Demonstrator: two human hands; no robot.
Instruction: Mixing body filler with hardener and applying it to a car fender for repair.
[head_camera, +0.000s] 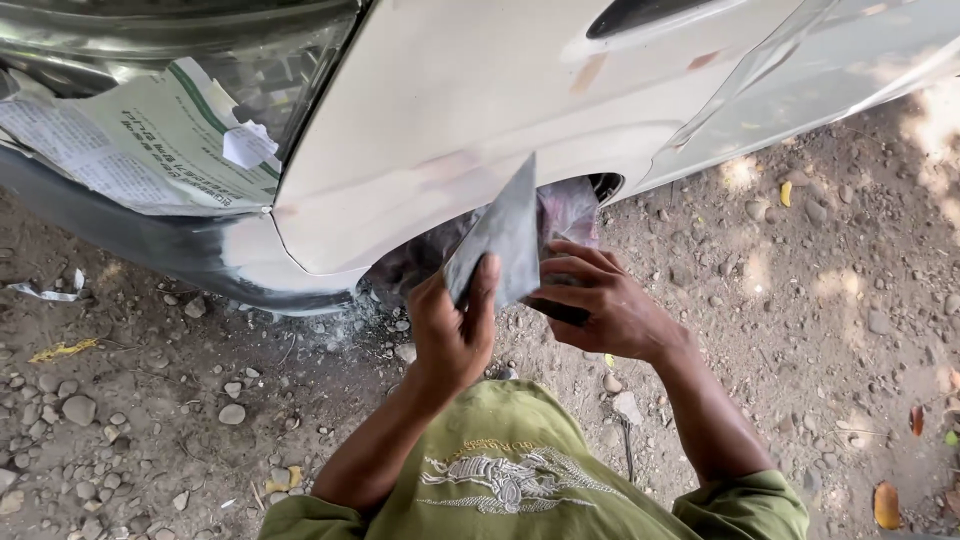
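Above our hands we see a white car body panel (450, 110), dulled and patchy with pinkish spots near its lower curve. Up and to the left of the left hand, a sheet of newspaper (130, 140) is taped over the headlight (270, 70), with a small piece of white tape (248, 145) on it. Below the paper runs the dark grey bumper edge (150, 245). Just beyond our fingers the wheel arch opens, and a crumpled sheet of plastic film (565, 215) hangs inside it, partly hidden by what we hold.

The ground (800, 300) is bare dirt strewn with small stones and a few dry leaves, in dappled sunlight. A scrap of yellow material (62, 350) lies well to the left of the left hand. Toward us, our olive-green shirt (510, 470) fills the lower edge.

Our left hand (450, 335) is closed on a flat grey sheet, likely sandpaper (505, 235), thumb pressed on its face, holding it upright against the panel's lower edge. Our right hand (600, 305) is just beside it, fingers curled around the sheet's right edge and a dark object we cannot make out.
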